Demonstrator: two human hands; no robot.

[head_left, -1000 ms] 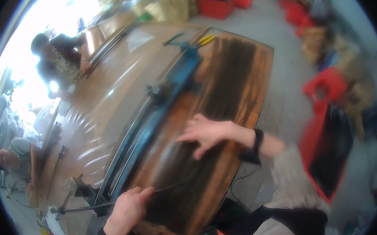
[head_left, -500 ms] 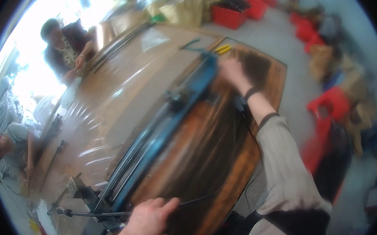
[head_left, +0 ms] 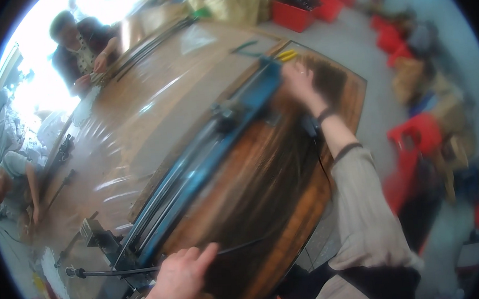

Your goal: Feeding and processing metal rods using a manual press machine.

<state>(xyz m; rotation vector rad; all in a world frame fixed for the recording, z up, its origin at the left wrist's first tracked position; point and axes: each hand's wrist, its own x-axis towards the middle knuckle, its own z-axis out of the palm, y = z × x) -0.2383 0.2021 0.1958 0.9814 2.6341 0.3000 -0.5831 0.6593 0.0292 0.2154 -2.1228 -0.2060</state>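
Left hand (head_left: 179, 280)'s curled round a black rod (head_left: 115, 272) near the table (head_left: 191, 100)'s close edge, presumably to steady it across the blue rail (head_left: 259, 94). Right hand (head_left: 300, 82)'s by the rail's far end; too blurry to tell if it's gripping.

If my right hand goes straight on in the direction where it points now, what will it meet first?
Probably the yellow handles just beyond your right hand, beside the blue rail at its far end; blur leaves depth uncertain.
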